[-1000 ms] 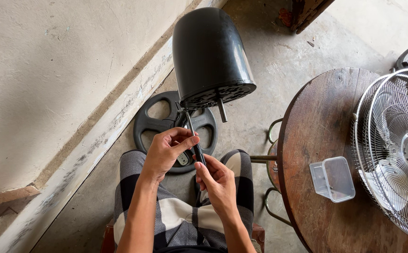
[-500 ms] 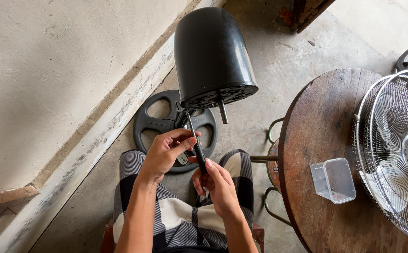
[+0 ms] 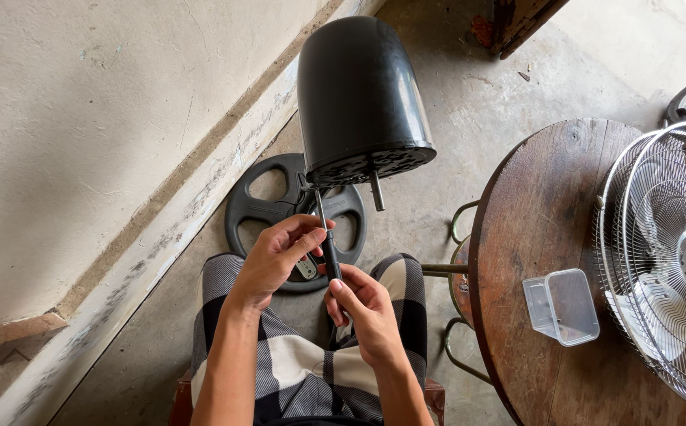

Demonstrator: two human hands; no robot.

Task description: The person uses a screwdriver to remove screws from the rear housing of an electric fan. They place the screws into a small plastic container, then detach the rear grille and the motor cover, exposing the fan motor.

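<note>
Counts: two hands, one screwdriver, one black motor housing, one round black fan base, one clear plastic box, one wire fan guard, one round wooden counter.

Screwdriver (image 3: 327, 241): thin metal shaft, dark handle; tilted, tip up against the underside of the motor housing, handle down toward the lap.

Motor housing (image 3: 359, 95): black, glossy, dome-shaped, closed end pointing away; perforated face turned toward the person, short metal spindle (image 3: 375, 192) sticking out of that face.

Left hand (image 3: 276, 256): closed around the screwdriver where shaft meets handle, thumb and forefinger pinching it, other fingers curled.

Right hand (image 3: 363, 312): closed on the lower end of the screwdriver handle, fingertips wrapped about it, just below the left hand.

Position of screwdriver: between both hands, above the checked trousers (image 3: 303, 363), in front of the fan base; tip touching the housing rim beside the spindle.

Position of housing: above and beyond both hands, apart from them, joined only through the screwdriver; support not visible.

Fan base (image 3: 260, 209): flat on the concrete floor (image 3: 453, 118), spoked with openings, partly hidden behind hands and housing.

Counter (image 3: 548, 237): dark worn wood, to the right of the hands, on green metal legs.

Plastic box (image 3: 561, 306): clear, lying on the counter, well apart from the hands.

Fan guard (image 3: 666, 252): silver wire, on the counter's far right side, cut by the frame edge.
</note>
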